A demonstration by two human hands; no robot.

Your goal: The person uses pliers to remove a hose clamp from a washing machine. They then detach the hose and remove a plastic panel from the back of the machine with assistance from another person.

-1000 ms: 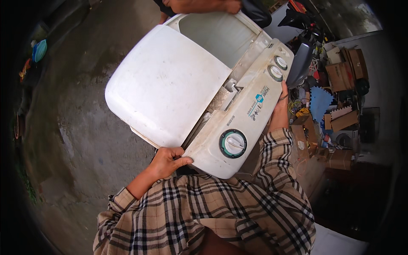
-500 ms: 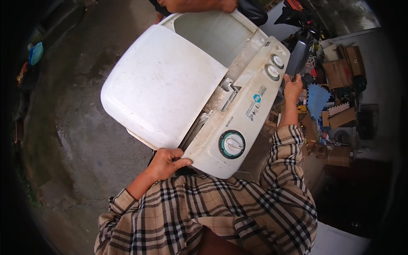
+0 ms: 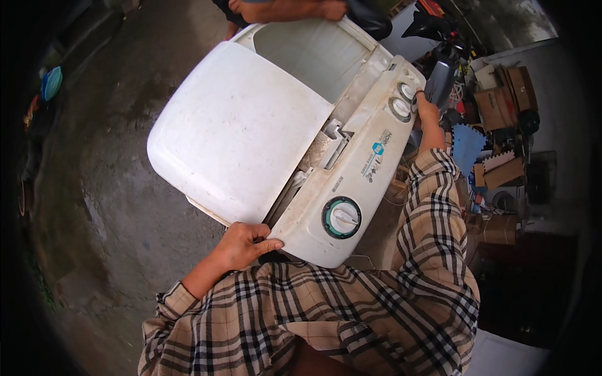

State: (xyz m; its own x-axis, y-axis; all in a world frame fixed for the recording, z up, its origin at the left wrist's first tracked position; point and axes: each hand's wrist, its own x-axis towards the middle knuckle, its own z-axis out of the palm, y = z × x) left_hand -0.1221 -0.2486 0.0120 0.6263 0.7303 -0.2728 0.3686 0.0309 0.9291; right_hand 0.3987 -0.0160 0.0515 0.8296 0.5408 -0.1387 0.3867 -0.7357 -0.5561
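A worn white twin-tub washing machine (image 3: 244, 119) stands tilted across the view. Its big lid is down over the left tub, while the far tub lies uncovered. Along the right runs a control panel (image 3: 351, 182) with a large green-ringed knob (image 3: 343, 217) near me and two smaller knobs (image 3: 400, 108) farther off. My left hand (image 3: 243, 244) is closed on the machine's near corner, thumb on top. At the panel's far right edge, beside the small knobs, my right hand (image 3: 427, 114) grips the rim; some of its fingers are hidden.
Another person's forearm (image 3: 285, 10) rests across the machine's far edge. A dark grey motorbike part (image 3: 440, 81) stands close beyond my right hand. Cardboard boxes (image 3: 498, 109), a blue foam mat (image 3: 467, 145) and clutter lie at right. Damp concrete floor (image 3: 119, 194) stretches along the left.
My right hand has moved away from me along the panel's right edge, up to the small knobs. My left hand keeps its hold on the near corner.
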